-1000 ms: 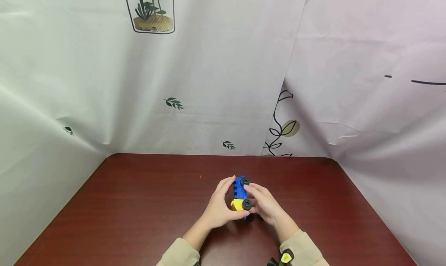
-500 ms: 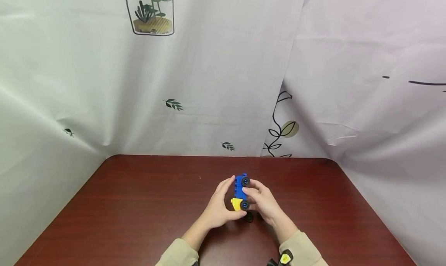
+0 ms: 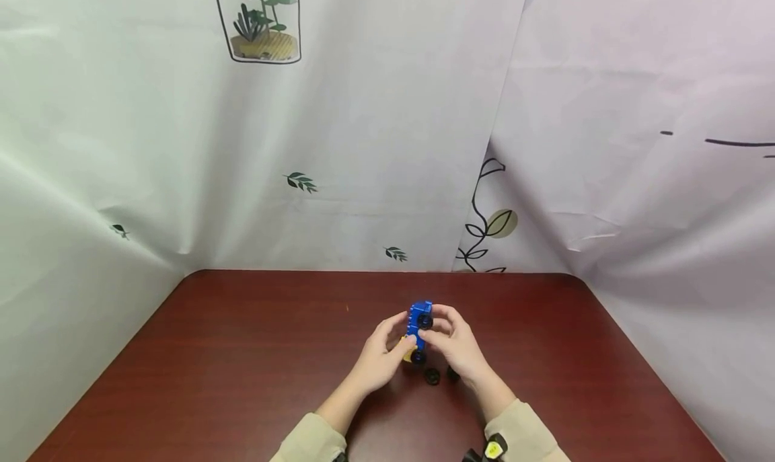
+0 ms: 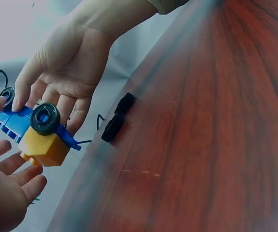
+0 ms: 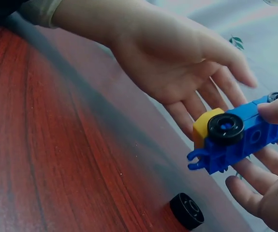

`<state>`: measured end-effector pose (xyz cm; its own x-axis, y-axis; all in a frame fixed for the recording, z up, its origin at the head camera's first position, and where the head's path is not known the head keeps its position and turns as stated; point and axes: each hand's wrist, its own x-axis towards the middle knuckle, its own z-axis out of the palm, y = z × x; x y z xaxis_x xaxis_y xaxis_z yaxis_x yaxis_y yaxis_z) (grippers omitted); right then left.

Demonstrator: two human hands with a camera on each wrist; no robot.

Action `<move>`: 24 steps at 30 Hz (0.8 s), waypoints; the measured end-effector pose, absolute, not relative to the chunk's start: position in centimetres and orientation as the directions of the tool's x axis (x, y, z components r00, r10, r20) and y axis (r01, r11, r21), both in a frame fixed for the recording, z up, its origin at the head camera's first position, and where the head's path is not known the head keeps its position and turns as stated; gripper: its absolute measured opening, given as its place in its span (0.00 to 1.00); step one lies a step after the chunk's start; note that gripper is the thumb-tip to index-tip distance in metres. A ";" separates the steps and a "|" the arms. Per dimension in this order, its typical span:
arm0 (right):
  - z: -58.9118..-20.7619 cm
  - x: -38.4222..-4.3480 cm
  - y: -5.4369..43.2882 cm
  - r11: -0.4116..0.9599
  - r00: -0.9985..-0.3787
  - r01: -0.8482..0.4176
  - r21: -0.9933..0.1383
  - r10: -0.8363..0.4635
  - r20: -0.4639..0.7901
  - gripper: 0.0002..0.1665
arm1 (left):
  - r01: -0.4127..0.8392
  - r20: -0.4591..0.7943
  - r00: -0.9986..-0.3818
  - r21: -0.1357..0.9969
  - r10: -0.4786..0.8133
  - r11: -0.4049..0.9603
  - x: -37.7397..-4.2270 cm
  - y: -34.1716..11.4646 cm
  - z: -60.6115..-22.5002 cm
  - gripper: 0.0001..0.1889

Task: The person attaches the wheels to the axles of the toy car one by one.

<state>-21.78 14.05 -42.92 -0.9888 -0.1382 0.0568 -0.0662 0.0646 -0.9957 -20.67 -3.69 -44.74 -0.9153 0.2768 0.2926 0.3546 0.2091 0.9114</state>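
Observation:
A toy car [image 3: 416,329] of blue and yellow blocks with black wheels is held up above the table, long side on, in all views. My right hand [image 3: 458,344] pinches its blue body, thumb on the side that faces me. On the other side my left hand [image 3: 378,362] is around the car with loosely spread fingers. In the right wrist view the left hand's thumb [image 5: 242,72] stands apart from the car. The yellow block [image 4: 44,145] sits at the near end, beside a mounted wheel [image 4: 45,118]. Fingers partly hide the far end.
Two loose black wheels lie on the table under the hands, one wheel [image 3: 432,376] in front of the car, the other wheel [image 3: 453,374] by the right wrist. The brown table [image 3: 242,361] ends at a white printed cloth [image 3: 363,112] behind.
The car has tilted and turned slightly in my hands. My left thumb has moved from the car's near end up along its side. Both loose wheels now show more on the table.

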 end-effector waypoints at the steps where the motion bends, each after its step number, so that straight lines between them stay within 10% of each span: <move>1: -42.9 -21.8 14.0 0.075 -0.986 -0.091 -0.993 -0.148 0.079 0.29 | 0.336 0.275 -0.924 0.916 0.267 0.218 -20.7 -3.6 -44.6 0.27; 24: -42.8 -19.9 12.5 0.362 -0.846 -0.532 -0.765 -0.249 0.471 0.30 | -0.078 -0.037 -0.942 0.991 0.334 -0.108 -20.9 -4.3 -43.9 0.40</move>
